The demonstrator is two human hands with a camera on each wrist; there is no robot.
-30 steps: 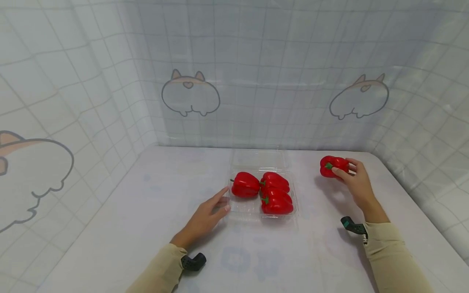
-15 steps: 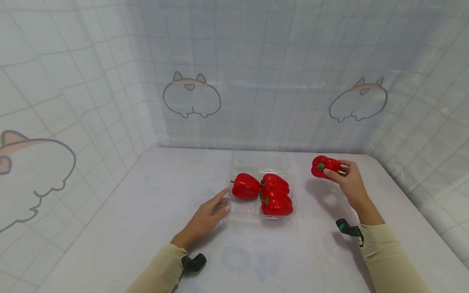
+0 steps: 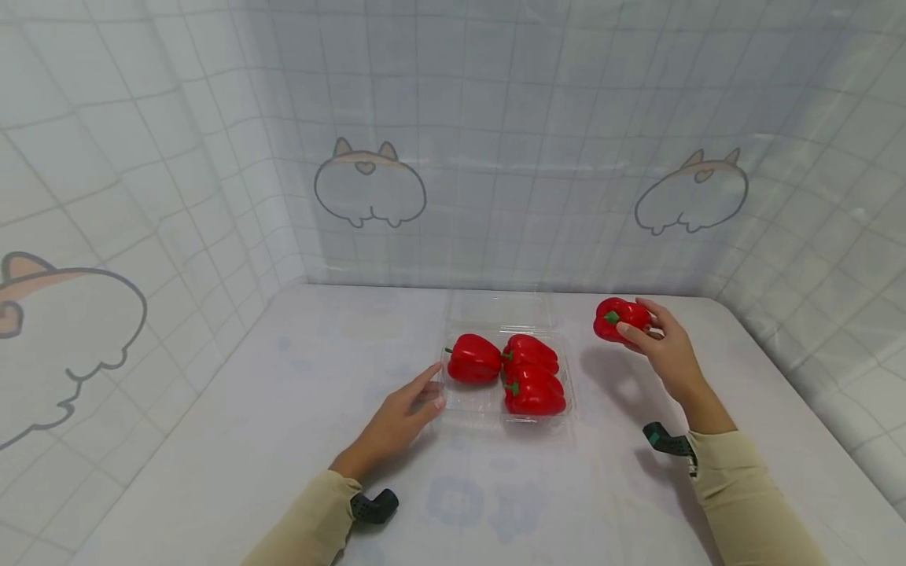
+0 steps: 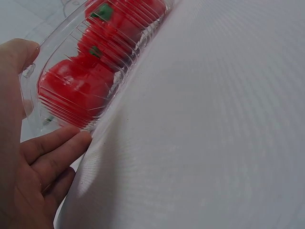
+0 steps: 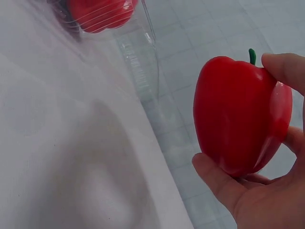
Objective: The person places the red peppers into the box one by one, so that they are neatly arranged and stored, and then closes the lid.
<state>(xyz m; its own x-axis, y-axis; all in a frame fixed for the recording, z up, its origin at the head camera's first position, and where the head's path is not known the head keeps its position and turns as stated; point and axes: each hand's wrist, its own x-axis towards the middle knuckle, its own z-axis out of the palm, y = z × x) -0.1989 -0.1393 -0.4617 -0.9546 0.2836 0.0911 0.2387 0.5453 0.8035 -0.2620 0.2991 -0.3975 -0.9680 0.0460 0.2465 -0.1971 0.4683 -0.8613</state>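
In the head view, my right hand [image 3: 668, 350] holds a red bell pepper [image 3: 621, 319] above the table, to the right of a clear plastic clamshell box [image 3: 470, 399]. The right wrist view shows that bell pepper [image 5: 238, 114] between thumb and fingers, its green stem upward. Three more red peppers lie in the box: one on the left [image 3: 474, 359], one at the back right [image 3: 529, 354] and one at the front right [image 3: 535, 391]. My left hand [image 3: 396, 420] touches the box's left side with fairly straight fingers. In the left wrist view, its fingers [image 4: 57, 152] rest against the box wall.
The clear lid [image 3: 501, 309] stands hinged back behind the box. A white cloth covers the table [image 3: 283, 440], and a grid-patterned sheet [image 3: 495, 181] with animal drawings hangs around the back and sides. The box's front-left corner holds no pepper.
My right hand has moved left with the bell pepper, nearer the box. The left hand, the box and the peppers in it have stayed in place.
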